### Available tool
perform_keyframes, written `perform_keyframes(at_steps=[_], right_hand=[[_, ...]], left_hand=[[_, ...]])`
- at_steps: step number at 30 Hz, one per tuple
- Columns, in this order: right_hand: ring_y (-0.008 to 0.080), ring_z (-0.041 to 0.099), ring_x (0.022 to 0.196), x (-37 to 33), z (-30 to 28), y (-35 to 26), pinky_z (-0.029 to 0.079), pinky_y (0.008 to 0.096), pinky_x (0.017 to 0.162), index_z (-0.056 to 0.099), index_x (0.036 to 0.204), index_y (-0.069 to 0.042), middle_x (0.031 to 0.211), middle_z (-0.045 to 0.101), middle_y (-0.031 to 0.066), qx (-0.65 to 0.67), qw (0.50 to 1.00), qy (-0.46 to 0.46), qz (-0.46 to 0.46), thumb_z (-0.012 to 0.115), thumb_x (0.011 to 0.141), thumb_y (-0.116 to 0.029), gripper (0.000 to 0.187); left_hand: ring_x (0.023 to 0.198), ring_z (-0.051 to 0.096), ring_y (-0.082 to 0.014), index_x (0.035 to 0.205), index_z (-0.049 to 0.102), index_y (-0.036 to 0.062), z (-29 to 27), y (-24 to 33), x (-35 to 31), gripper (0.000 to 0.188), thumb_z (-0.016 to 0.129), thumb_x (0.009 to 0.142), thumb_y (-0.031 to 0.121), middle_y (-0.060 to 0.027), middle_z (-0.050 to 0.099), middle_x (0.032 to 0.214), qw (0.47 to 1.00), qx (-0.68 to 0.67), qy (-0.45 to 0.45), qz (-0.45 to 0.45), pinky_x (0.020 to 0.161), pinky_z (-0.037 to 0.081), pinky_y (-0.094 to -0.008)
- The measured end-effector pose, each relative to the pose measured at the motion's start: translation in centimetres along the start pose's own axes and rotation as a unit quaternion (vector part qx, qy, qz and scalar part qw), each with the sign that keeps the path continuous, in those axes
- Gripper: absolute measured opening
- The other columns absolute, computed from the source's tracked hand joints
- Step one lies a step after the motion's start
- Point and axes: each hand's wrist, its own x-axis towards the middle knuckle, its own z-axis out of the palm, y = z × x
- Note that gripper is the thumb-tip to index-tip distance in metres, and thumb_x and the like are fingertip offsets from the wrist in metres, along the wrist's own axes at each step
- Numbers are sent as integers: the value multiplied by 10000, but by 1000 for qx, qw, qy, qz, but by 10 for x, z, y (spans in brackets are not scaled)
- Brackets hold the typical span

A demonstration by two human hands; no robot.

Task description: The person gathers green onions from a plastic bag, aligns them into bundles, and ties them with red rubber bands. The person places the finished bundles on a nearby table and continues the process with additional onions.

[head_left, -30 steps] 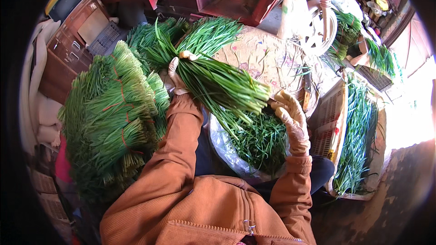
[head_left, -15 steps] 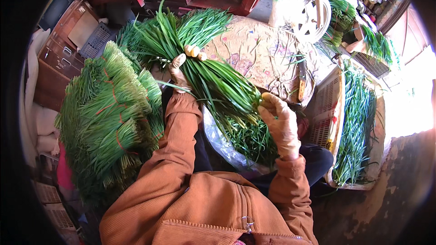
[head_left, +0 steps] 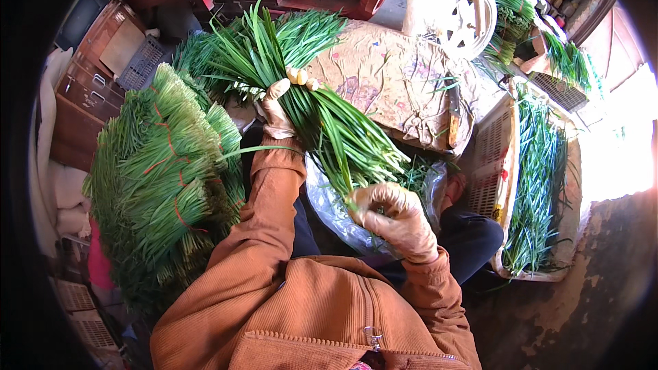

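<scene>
A loose bunch of garlic chives (head_left: 336, 122) slants across the middle, its leaf tips at upper left and pale cut ends at lower right. My left hand (head_left: 277, 101), in a pale thin glove, wraps round the bunch near its middle. Below the cut ends, my right hand (head_left: 397, 216), gloved likewise, pinches a few chive stalks (head_left: 345, 177) that hang off the bunch's lower side. Beneath lie loose chive trimmings (head_left: 373, 233) in a clear plastic bag (head_left: 322, 195) between my legs.
Tied chive bundles (head_left: 161, 185) with red bands are piled at left. More chives (head_left: 308, 34) lie behind the bunch. A cloth-covered board (head_left: 384, 75) bears a wooden-handled knife (head_left: 454, 120). At right stands a plastic crate (head_left: 508, 185) of chives, with a white wheel (head_left: 473, 17) farther back.
My right hand has moved left and down from the bunch's cut ends, now pinching a few stalks nearer to me. My left hand keeps its hold, shifted slightly.
</scene>
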Motion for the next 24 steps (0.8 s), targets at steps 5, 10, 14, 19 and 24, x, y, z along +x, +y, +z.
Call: perform_keyframes(at_steps=[5,10,14,19,24], right_hand=[[150,593,845,-22,-40,-12,489,276,715,638,877,23,997,624,129,212,930,-194,228,704,749,-28,152],[131,596,827,-19,-64,-7,481,255,753,589,1062,31,938,640,73,-339,932,54,114,674,787,-55,301],[88,588,753,18,-47,-40,475,225,710,621,1018,-9,811,643,64,-273,943,177,66,656,793,-59,233],[224,643,843,44,-49,19,492,299,751,623,1051,-42,923,657,122,-306,938,161,-8,676,762,-107,300],[223,636,818,40,-39,17,492,293,738,631,1033,-60,909,656,96,-339,900,241,-129,678,760,-82,278]], left_hand=[[824,432,-208,911,449,81,-21,11,3,239,586,719,120,-31,434,853,998,-57,-2,-3,797,385,-334],[790,424,-205,897,451,92,-30,28,6,260,603,693,141,-25,405,812,998,-50,-30,19,773,384,-350],[729,378,-191,806,383,98,-4,23,1,274,605,654,150,-29,361,765,1000,-24,-10,2,728,360,-330],[690,328,-173,761,333,104,4,10,9,302,606,644,154,-22,301,729,998,-4,-60,-7,683,326,-320],[746,384,-200,801,373,97,7,13,4,263,587,658,153,-35,358,766,998,-32,-49,11,735,354,-334]])
